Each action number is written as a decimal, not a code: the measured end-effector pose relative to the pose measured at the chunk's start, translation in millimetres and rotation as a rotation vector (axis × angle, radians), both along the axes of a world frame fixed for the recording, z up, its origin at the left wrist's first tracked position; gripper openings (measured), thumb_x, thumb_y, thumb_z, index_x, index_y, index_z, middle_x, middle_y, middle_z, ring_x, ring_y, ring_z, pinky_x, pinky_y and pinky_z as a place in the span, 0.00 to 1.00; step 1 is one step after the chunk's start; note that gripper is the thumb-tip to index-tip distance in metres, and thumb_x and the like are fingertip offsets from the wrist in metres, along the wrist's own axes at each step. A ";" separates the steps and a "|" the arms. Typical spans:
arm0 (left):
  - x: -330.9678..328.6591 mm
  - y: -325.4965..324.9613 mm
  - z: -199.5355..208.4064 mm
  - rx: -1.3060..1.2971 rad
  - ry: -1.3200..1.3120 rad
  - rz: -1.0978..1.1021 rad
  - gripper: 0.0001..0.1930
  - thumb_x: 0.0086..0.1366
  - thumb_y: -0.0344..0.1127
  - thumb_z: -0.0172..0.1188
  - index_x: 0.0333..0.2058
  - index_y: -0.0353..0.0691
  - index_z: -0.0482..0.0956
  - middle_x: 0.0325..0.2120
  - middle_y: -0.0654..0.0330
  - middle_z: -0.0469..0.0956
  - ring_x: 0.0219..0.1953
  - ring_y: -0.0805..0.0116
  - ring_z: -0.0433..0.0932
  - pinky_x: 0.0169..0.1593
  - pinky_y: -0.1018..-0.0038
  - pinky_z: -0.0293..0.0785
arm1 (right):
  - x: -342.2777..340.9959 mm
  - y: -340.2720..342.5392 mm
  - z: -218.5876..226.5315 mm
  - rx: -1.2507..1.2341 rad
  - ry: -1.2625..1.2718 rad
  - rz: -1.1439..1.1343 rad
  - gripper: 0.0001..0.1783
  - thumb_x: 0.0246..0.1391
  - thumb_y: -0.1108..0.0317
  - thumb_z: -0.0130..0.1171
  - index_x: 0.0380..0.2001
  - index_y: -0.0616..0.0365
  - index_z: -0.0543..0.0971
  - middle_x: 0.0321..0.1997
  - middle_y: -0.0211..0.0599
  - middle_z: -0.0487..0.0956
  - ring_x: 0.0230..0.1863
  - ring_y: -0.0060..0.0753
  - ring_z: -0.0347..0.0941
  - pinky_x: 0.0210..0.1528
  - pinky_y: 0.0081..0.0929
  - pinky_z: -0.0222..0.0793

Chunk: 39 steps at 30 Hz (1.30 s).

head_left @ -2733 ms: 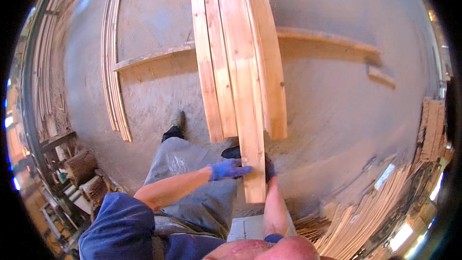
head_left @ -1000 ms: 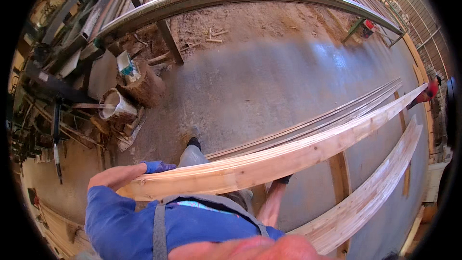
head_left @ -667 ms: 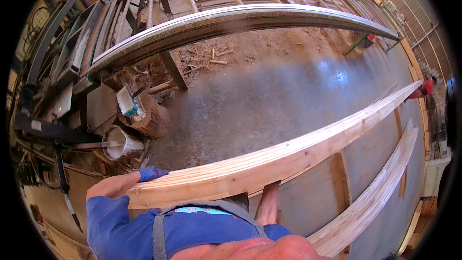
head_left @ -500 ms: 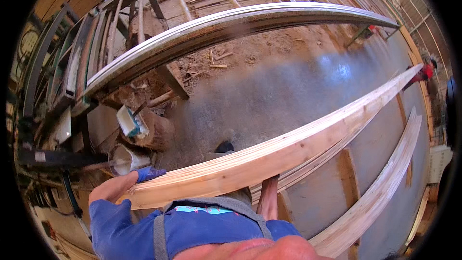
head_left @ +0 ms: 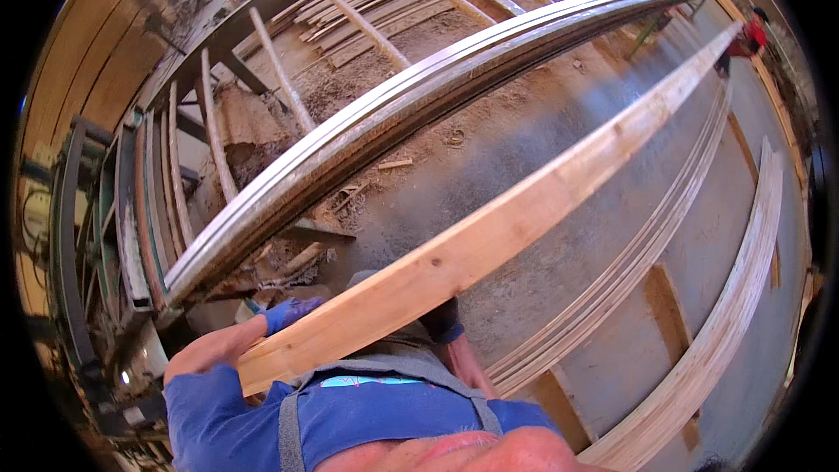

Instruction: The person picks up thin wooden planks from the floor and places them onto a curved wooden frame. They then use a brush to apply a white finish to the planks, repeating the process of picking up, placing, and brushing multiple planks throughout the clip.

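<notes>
Timber [head_left: 516,218], pale and knotted, is slanting away from the blue shirt [head_left: 393,411] toward a co-worker in red [head_left: 752,37]. The left hand [head_left: 293,314] is lying along its upper edge, the right hand [head_left: 444,325] is hiding partly below; I am failing to tell whether their fingers are gripping. Since earlier, its far end is sitting higher in view.

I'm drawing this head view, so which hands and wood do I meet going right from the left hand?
Left hand, long light wood, right hand, thin wooden strips, wooden floor beam, pale plank stack.
</notes>
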<state>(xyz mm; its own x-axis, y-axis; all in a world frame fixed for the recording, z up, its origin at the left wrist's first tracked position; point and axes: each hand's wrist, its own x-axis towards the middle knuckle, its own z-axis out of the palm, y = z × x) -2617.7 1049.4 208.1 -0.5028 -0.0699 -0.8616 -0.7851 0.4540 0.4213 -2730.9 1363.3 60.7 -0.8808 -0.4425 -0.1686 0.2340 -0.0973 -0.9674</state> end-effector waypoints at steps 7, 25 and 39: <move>-82.0 -165.3 67.5 0.047 0.182 -0.174 0.26 0.72 0.55 0.42 0.38 0.36 0.77 0.34 0.46 0.80 0.38 0.60 0.77 0.45 0.65 0.72 | -73.3 -144.3 -47.2 0.223 0.470 0.094 0.28 0.63 0.55 0.50 0.62 0.55 0.64 0.66 0.37 0.65 0.65 0.39 0.61 0.69 0.37 0.53; -254.5 -393.6 88.7 -0.188 0.341 -0.427 0.21 0.69 0.48 0.49 0.35 0.32 0.78 0.32 0.45 0.81 0.34 0.78 0.68 0.40 0.69 0.72 | -244.9 -336.4 173.0 0.006 -0.447 0.185 0.28 0.57 0.53 0.61 0.57 0.55 0.71 0.49 0.36 0.80 0.42 0.34 0.79 0.44 0.31 0.76; -267.5 -393.5 146.0 -0.763 0.544 -0.118 0.17 0.66 0.52 0.55 0.40 0.46 0.82 0.37 0.51 0.81 0.37 0.48 0.79 0.41 0.60 0.78 | -355.9 -404.7 272.6 0.522 1.388 0.528 0.22 0.61 0.56 0.49 0.53 0.55 0.77 0.62 0.45 0.71 0.66 0.48 0.64 0.68 0.48 0.49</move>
<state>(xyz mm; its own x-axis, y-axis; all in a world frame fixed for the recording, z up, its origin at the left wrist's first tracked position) -2885.2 655.9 354.1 -0.8623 -0.4410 -0.2489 -0.4993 0.8224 0.2726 -3086.8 958.6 333.3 -0.2428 -0.8918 0.3817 -0.9319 0.1052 -0.3471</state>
